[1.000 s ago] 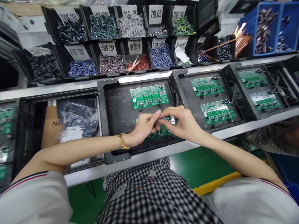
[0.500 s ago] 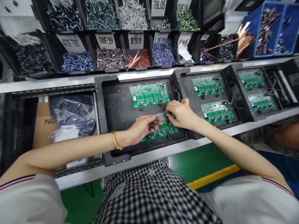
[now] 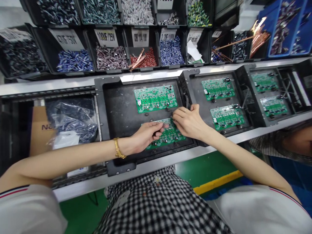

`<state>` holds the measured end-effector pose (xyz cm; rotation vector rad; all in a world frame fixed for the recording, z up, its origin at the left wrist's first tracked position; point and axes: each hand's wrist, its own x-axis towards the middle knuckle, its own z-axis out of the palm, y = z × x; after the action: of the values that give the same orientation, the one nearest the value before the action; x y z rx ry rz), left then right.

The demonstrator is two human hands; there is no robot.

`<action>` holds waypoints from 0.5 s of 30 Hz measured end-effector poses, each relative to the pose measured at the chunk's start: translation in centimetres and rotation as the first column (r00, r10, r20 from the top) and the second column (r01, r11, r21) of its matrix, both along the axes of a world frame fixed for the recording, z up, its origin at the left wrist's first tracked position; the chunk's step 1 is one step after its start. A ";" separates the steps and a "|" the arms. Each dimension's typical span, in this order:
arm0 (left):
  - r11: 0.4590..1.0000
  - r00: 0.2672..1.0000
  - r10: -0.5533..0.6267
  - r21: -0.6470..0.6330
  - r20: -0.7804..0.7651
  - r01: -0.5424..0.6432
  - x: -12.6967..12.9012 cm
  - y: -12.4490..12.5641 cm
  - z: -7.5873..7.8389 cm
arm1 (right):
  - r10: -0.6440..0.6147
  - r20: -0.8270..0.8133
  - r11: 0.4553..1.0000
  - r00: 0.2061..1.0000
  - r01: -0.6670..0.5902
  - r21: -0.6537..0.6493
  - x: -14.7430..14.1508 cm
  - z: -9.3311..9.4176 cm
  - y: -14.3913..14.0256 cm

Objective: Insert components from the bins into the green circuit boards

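A black tray (image 3: 117,110) on the conveyor rail holds two green circuit boards. The far board (image 3: 154,98) lies untouched. My left hand (image 3: 146,136), with a gold bracelet at the wrist, rests on the left part of the near board (image 3: 173,136); its fingers are curled shut around a few small dark components. My right hand (image 3: 189,122) sits at that board's upper right corner. Its thumb and fingertips are pinched together on a small component pressed down at the board's top edge. The part itself is mostly hidden by the fingers.
Labelled black bins (image 3: 110,57) of capacitors and other parts line the back. More trays with green boards (image 3: 226,115) run to the right. A plastic bag (image 3: 73,118) and a carton lie to the left. Another person's arm (image 3: 301,141) is at the right edge.
My hands, which met above the near board a second ago, have parted. The right hand moved to the board's upper right corner; the left hand sank onto the board.
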<state>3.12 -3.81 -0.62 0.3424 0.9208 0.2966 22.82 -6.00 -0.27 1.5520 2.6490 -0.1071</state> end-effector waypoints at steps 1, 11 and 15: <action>1.000 1.000 -0.002 -0.012 0.002 0.002 0.0 0.0 0.0 | 0.009 0.001 1.000 1.000 -0.009 -0.001 0.0 0.0 0.0; 0.999 0.999 -0.012 0.052 0.050 0.010 0.8 0.6 0.2 | -0.143 -0.406 0.985 0.902 0.089 -0.148 -1.2 2.1 0.3; 0.998 0.996 0.056 0.023 0.067 -0.058 1.3 3.1 1.0 | -0.104 -0.383 0.994 0.918 0.082 -0.073 -1.8 3.0 3.5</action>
<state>4.42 -0.67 0.36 0.3277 0.8636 0.3699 21.00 -2.55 2.74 1.8002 2.8187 -0.5433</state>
